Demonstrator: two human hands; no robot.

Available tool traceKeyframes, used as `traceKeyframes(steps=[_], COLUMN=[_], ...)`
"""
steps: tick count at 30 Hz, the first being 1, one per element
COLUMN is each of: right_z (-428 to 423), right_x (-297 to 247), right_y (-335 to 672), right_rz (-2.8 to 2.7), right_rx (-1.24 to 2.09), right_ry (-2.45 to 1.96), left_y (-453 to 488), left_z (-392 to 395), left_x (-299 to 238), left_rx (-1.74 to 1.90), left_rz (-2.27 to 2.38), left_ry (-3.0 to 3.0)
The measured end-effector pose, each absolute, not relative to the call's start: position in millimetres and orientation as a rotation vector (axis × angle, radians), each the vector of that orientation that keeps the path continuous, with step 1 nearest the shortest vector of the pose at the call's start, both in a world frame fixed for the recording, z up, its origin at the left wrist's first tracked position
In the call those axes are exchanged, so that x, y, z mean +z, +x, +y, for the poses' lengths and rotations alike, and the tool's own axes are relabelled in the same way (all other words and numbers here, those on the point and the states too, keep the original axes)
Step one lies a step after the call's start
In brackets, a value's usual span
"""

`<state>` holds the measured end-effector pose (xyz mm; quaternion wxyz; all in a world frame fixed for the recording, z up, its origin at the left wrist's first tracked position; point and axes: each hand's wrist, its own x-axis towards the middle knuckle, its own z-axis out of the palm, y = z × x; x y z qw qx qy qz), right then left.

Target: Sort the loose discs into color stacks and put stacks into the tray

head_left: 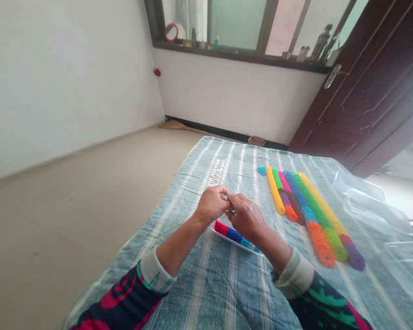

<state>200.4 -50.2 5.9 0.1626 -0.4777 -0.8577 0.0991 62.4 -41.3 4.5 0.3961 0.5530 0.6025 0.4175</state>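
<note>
My left hand (211,204) and my right hand (248,217) meet above a shallow white tray (237,246), with their fingertips pinched together. A speck of blue shows between the fingers, but the thing itself is mostly hidden. In the tray lies a row of crochet-like round pieces in red, dark blue and light blue (234,235), partly covered by my right hand and forearm. To the right, long rows of similar pieces (301,201) lie side by side in yellow, green, pink, blue, orange and purple. A single light blue piece (261,170) sits at their far left end.
A striped blue cover (179,220) lies under everything. Clear plastic boxes (375,211) stand at its right edge. A "With love" label (216,173) lies beyond my hands. Farther off are a windowsill (241,56) with bottles and a dark red door (361,87).
</note>
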Motion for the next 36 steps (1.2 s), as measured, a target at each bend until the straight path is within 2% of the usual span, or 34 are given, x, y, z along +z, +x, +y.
traceKeyframes(steps=[8, 14, 22, 36], right_z=[-43.7, -39.0, -34.2, -39.0], right_x=[-9.9, -10.4, -13.4, -16.4], right_y=[196.9, 194.5, 181.4, 182.0], right_rz=[-2.398, -2.308, -2.313, -2.243], right_rx=[0.338, 0.608, 0.673, 0.768], right_ry=[-1.308, -1.436, -1.553, -1.596], left_y=[62.2, 54.1, 32.7, 25.9], left_z=[-44.1, -44.1, -34.1, -28.8], left_x=[9.8, 22.1, 24.4, 12.6], left_rx=[0.856, 0.707, 0.559, 0.538], left_rz=[1.706, 1.862, 1.934, 1.783], left_ry=[1.631, 1.81, 1.901, 1.97])
